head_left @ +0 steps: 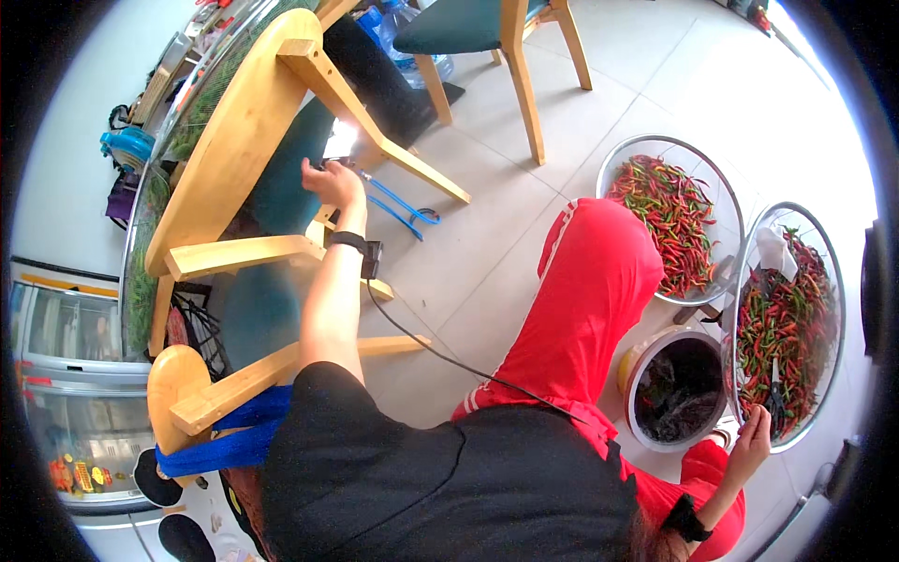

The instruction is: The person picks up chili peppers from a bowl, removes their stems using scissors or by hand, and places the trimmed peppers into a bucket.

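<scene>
My left hand (334, 185) is raised over a chair seat, fingers closed round a phone (341, 140) with a glaring bright screen. A blue cord (398, 211) hangs beside it. Low on the right, my right hand (749, 446) pinches the near rim of a round tray (836, 281) that looks tilted. Red and green chili peppers (773, 323) fill this tray. Scissors (775, 393) with black handles lie on the peppers, close to my right fingertips. A crumpled white cloth or tissue (775, 253) sits at the tray's far side.
Another round tray (613, 155) of chili peppers stands beyond my red-clad knee (609, 244). Between my legs and the trays is a bucket (629, 384) with dark contents. Wooden chairs (220, 131) crowd the left; another chair (459, 28) stands farther off. A cable (421, 342) runs from my left wrist.
</scene>
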Available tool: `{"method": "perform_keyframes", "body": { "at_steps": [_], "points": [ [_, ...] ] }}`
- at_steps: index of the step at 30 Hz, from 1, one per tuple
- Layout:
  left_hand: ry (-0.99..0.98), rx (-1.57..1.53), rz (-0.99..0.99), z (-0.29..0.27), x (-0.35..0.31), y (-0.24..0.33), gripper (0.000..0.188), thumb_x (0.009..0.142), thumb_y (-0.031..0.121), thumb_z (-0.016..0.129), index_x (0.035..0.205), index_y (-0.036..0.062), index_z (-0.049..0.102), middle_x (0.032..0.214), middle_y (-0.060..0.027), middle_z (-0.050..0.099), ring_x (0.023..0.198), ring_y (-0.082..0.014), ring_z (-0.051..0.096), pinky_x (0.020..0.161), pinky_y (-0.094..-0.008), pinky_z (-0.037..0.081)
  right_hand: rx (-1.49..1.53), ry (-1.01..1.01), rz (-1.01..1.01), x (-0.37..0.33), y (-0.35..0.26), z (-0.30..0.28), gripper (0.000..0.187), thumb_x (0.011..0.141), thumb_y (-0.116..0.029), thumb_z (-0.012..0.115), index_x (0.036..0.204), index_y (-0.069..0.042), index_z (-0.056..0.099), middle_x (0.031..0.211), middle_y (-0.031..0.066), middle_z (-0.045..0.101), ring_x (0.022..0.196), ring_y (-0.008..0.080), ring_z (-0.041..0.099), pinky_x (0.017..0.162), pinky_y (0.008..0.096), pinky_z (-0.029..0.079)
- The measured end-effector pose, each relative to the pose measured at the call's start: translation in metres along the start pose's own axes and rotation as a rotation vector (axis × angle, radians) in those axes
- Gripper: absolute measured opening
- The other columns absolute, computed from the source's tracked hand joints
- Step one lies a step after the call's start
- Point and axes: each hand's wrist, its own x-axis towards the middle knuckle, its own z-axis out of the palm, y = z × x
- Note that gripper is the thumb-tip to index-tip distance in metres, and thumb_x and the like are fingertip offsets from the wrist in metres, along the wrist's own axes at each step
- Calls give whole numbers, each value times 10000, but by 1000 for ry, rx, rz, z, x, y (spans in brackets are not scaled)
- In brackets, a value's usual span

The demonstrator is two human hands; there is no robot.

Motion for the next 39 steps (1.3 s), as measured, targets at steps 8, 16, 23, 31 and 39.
{"method": "perform_keyframes", "body": {
  "at_steps": [8, 16, 23, 31, 39],
  "points": [
    [-9, -289, -60, 3, 44, -5, 610, 1062, 498, 323, 1433, 18, 379, 1394, -252, 440, 1186, -419, 551, 973, -525, 477, -35, -41, 17, 3, -13, 8, 233, 1059, -205, 549, 1116, 1, 645, 801, 56, 622, 658, 115, 534, 594, 278, 454],
    [-216, -43, 122, 52, 73, 4, 684, 1049, 539, 248, 1457, 8, 385, 1425, -252, 494, 1302, -392, 505, 1100, -527, 358, 37, -21, -5, 0, -14, 18, 212, 1060, -196, 550, 1097, -9, 642, 765, 49, 579, 649, 112, 511, 592, 274, 442],
    [45, -707, -129, 31, 75, 51, 614, 1082, 432, 324, 1415, -83, 366, 1371, -310, 478, 1161, -360, 572, 988, -444, 464, 15, -15, 15, -10, -27, 24, 210, 1065, -193, 537, 1088, -11, 639, 774, 41, 583, 649, 112, 506, 592, 273, 437],
    [-959, -679, 88, -5, -179, 43, 383, 969, 349, 661, 1179, 35, 598, 935, -43, 637, 850, -139, 622, 791, -294, 532, 78, -67, -14, -11, -32, 26, 224, 1065, -179, 544, 1126, 12, 643, 848, 49, 615, 685, 92, 539, 618, 259, 464],
    [-1669, 38, 282, 111, -374, 2, 373, 884, 389, 686, 1100, 89, 730, 1015, -164, 748, 954, -304, 728, 827, -406, 565, -249, 264, 161, -28, -22, -36, 238, 1064, -200, 546, 1163, -28, 677, 854, 42, 621, 731, 98, 550, 681, 252, 478]
  ]
}}
